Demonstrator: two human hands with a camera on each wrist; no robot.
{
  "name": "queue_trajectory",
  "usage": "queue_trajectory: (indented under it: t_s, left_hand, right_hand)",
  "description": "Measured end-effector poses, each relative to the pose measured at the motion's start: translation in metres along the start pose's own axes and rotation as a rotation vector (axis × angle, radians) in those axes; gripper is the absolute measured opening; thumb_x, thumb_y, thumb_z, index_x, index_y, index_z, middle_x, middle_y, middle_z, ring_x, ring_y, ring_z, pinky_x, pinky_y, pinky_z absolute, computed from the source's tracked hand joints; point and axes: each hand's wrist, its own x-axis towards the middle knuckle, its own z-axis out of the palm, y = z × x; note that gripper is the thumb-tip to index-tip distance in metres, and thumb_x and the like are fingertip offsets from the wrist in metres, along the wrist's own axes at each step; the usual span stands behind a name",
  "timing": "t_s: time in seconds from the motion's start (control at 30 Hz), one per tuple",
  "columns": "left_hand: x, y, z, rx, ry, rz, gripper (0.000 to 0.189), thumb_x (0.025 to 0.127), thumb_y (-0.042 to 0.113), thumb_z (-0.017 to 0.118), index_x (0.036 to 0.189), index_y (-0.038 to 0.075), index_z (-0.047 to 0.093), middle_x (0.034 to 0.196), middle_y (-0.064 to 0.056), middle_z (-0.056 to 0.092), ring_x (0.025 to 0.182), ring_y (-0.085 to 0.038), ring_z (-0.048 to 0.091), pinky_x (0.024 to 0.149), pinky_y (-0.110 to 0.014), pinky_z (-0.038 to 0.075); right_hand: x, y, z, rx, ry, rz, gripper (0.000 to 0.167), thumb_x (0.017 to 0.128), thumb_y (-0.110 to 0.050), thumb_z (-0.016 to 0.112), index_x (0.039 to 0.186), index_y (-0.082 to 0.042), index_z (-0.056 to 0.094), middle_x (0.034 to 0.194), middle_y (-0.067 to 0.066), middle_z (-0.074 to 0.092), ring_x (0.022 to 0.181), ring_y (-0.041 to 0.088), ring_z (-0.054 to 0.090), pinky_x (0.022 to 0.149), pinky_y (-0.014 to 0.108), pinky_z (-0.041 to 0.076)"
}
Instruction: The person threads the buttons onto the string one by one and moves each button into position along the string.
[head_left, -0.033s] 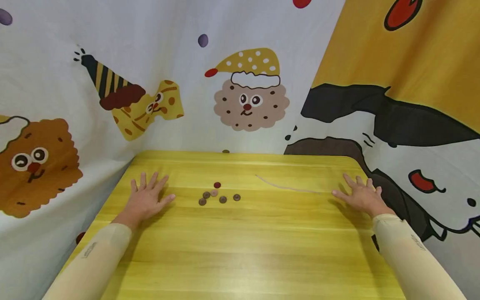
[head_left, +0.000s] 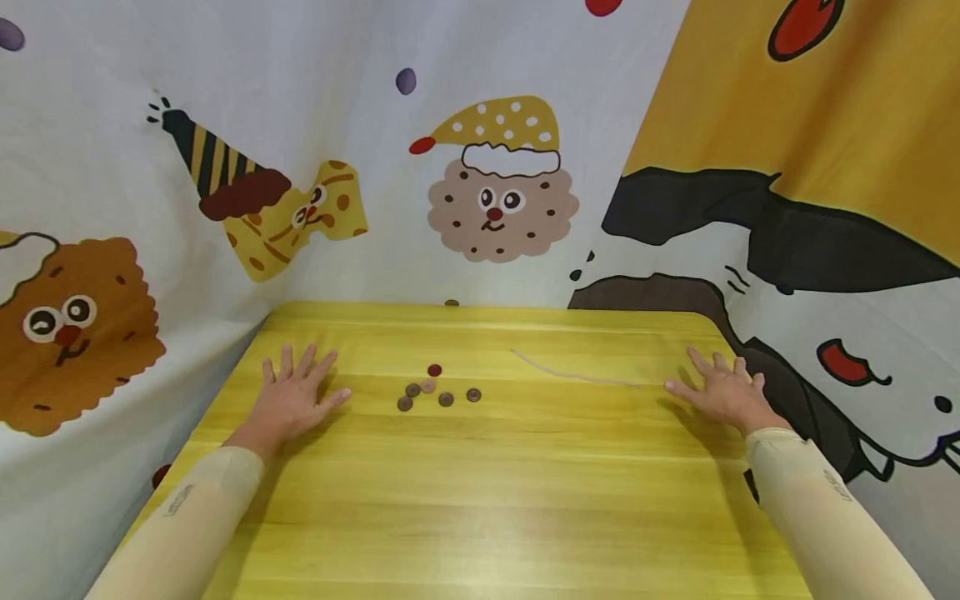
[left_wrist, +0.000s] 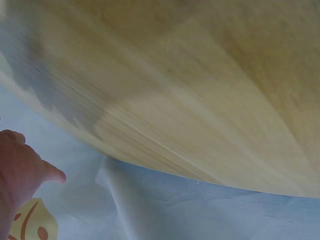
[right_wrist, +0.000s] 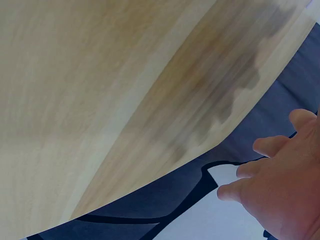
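Observation:
Fingers spread, my left hand (head_left: pixel 291 402) is held over the left side of the wooden table and holds nothing. Several small round buttons lie to its right: a dark red button (head_left: pixel 435 370), a pinkish button (head_left: pixel 428 386) and brown buttons such as the brown button (head_left: pixel 473 395). A thin pale string (head_left: pixel 573 376) stretches across the tabletop, its right end near my right hand (head_left: pixel 726 392). That hand is also spread and has nothing in it. The wrist views show the left hand (left_wrist: pixel 22 167) and right hand (right_wrist: pixel 282 187) at the frame edges, without the buttons or string.
The yellow wooden table (head_left: pixel 495 500) has rounded far corners. Behind it and at both sides hangs a white curtain (head_left: pixel 322 75) printed with cartoon biscuits and a large cartoon animal.

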Motion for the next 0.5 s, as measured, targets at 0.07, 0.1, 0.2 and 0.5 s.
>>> queue_trajectory:
  t_s: [0.07,0.1,0.2,0.5]
  left_hand:
    - [-0.0003,0.0004,0.0001,-0.003,0.002,0.001,0.090,0.105,0.074,0.042,0.172,0.016,0.023,0.176,-0.031,0.014,0.158,-0.066,-0.002,0.120,-0.086,-0.005]
    - [-0.0004,0.0006,0.0004,-0.002,0.002,0.001,0.090,0.105,0.074,0.042,0.172,0.017,0.023,0.176,-0.031,0.014,0.158,-0.066,-0.002,0.120,-0.086,-0.005]
    - [-0.0010,0.0017,0.0008,-0.009,0.003,0.001,0.090,0.105,0.074,0.042,0.172,0.017,0.022,0.176,-0.031,0.014,0.158,-0.066,-0.003,0.120,-0.086,-0.005]
    - [-0.0005,0.0048,-0.0005,-0.040,0.016,-0.011,0.090,0.106,0.073,0.042,0.171,0.013,0.024,0.176,-0.030,0.016,0.159,-0.065,0.001,0.121,-0.084,-0.001]
  right_hand:
    - [-0.0011,-0.0002,0.0004,0.003,0.001,0.000,0.112,0.098,-0.084,0.045,0.172,-0.010,0.008,0.165,0.050,0.007,0.146,0.080,-0.007,0.109,0.094,-0.001]
    - [-0.0016,-0.0003,0.0006,0.005,0.001,0.001,0.111,0.098,-0.084,0.045,0.172,-0.010,0.008,0.165,0.050,0.007,0.146,0.080,-0.007,0.109,0.094,-0.001]
    - [-0.0036,-0.0013,0.0014,0.006,-0.002,-0.005,0.110,0.099,-0.083,0.045,0.172,-0.009,0.008,0.165,0.050,0.007,0.146,0.080,-0.006,0.109,0.094,-0.001]
    - [0.0014,-0.0040,0.0040,0.009,-0.010,-0.019,0.111,0.099,-0.083,0.045,0.172,-0.007,0.010,0.165,0.050,0.008,0.147,0.080,0.001,0.111,0.093,0.002]
